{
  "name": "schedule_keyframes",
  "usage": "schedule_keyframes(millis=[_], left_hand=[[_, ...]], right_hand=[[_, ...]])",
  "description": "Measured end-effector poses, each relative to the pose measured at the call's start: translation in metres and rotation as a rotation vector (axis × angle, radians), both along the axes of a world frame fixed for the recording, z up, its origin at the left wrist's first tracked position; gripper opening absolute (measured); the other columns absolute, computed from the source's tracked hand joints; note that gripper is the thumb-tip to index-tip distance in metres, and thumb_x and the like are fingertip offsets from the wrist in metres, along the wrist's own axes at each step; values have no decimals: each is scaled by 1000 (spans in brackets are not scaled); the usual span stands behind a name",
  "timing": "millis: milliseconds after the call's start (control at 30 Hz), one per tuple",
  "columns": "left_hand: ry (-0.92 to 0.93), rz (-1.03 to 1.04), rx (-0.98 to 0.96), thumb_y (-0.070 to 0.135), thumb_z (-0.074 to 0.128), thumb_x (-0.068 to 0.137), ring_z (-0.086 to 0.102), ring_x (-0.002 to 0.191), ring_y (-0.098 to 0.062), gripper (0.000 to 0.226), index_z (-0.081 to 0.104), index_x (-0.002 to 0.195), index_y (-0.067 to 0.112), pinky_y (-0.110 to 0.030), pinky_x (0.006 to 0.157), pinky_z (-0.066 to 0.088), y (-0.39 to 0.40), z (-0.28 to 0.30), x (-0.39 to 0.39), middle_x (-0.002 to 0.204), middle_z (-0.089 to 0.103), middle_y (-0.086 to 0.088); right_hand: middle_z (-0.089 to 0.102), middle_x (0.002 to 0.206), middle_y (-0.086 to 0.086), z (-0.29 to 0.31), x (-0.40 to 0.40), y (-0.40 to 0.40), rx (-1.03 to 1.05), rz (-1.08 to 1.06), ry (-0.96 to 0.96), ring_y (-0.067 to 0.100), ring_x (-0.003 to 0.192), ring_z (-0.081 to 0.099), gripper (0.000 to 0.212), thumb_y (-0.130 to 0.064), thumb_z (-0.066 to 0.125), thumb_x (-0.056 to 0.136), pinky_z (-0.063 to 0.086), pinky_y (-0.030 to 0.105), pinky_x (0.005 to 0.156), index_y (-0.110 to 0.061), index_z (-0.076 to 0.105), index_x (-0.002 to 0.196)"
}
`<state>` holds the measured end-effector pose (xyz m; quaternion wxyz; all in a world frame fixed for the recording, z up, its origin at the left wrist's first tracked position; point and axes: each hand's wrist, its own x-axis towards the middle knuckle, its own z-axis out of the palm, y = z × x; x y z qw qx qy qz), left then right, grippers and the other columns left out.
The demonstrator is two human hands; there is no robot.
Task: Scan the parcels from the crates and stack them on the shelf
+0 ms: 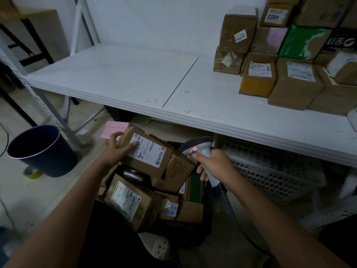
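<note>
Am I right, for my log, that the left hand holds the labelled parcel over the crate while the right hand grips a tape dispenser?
Not quite. The head view shows the right hand gripping a barcode scanner, not a tape dispenser. The rest stands: the left hand holds the labelled parcel over the crate.

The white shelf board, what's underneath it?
Under the shelf board a white lattice crate sits at right, and a pink packet pokes out at left. Farther back is dark, hidden by the board.

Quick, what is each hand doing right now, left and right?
Left hand: holding the top cardboard parcel in the crate, fingers over its far edge, thumb on its label.
Right hand: closed around the handle of the barcode scanner.
</note>
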<state>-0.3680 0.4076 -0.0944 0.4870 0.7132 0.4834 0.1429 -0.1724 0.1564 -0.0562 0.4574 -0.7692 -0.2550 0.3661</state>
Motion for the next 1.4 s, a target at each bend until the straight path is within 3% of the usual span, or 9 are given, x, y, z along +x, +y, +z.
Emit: schedule_keyframes(millis=[67, 200, 467, 567, 700, 833, 1000, 1133, 1400], left_hand=[[25, -19, 19, 61, 79, 69, 55, 112, -33, 99, 24, 148, 37, -43, 90, 50, 2, 3, 5, 144, 39, -19], [-11, -67, 36, 45, 75, 81, 52, 113, -31, 92, 19, 154, 33, -37, 85, 46, -3, 19, 9, 145, 41, -20], [-266, -91, 50, 40, 72, 83, 59, 101, -20, 82, 27, 152, 40, -28, 80, 46, -50, 66, 5, 116, 57, -3], [-376, -86, -79, 44, 73, 82, 61, 110, -25, 77, 34, 149, 42, -39, 94, 51, -67, 80, 9, 125, 58, -4], [-614, -138, -360, 37, 62, 92, 69, 102, -28, 55, 49, 141, 16, -39, 76, 59, -91, 100, 29, 126, 67, -17], [-791, -21, -576, 40, 50, 98, 69, 97, -24, 34, 67, 117, 18, -45, 93, 50, -116, 110, 73, 112, 75, -10], [-698, -79, -667, 37, 73, 84, 62, 114, -39, 78, 32, 151, 33, -59, 93, 53, -159, 93, 131, 136, 56, -19], [-598, -124, -650, 44, 72, 86, 61, 112, -39, 83, 18, 149, 47, -59, 93, 54, -197, 85, 164, 133, 52, -14], [-407, -177, -638, 73, 59, 81, 64, 111, -36, 69, 49, 124, 19, -54, 96, 54, -190, 99, 186, 119, 60, -17]], right_hand=[[64, 55, 4, 2, 2, -2, 10, -10, 10, 19, 43, 58, 26, -29, 60, 97, 45, 25, 46, -4, 65, 97], [64, 56, 4, 8, 4, -5, 34, -23, 25, 18, 42, 57, 25, -29, 60, 97, 45, 24, 45, -4, 64, 97], [66, 62, 8, 41, 10, -23, 173, -86, -25, 19, 44, 57, 26, -29, 61, 96, 45, 24, 45, -5, 66, 89], [65, 62, 9, 64, 17, -36, 246, -131, -47, 18, 44, 56, 28, -27, 60, 97, 45, 23, 44, -5, 64, 81], [66, 61, 7, 97, 35, -60, 328, -244, -121, 18, 44, 58, 26, -26, 60, 97, 47, 23, 44, -5, 63, 83], [65, 63, 10, 119, 58, -90, 407, -358, -124, 24, 51, 59, 21, -25, 61, 97, 46, 26, 46, -9, 63, 85], [65, 63, 10, 122, 76, -119, 419, -465, -108, 23, 50, 58, 23, -25, 60, 97, 46, 24, 44, -7, 64, 83], [67, 64, 10, 113, 82, -130, 386, -478, -94, 23, 50, 59, 23, -27, 61, 97, 49, 28, 49, -5, 65, 93], [67, 67, 13, 111, 87, -134, 344, -427, -125, 24, 50, 60, 21, -30, 61, 96, 51, 32, 56, -9, 65, 96]])
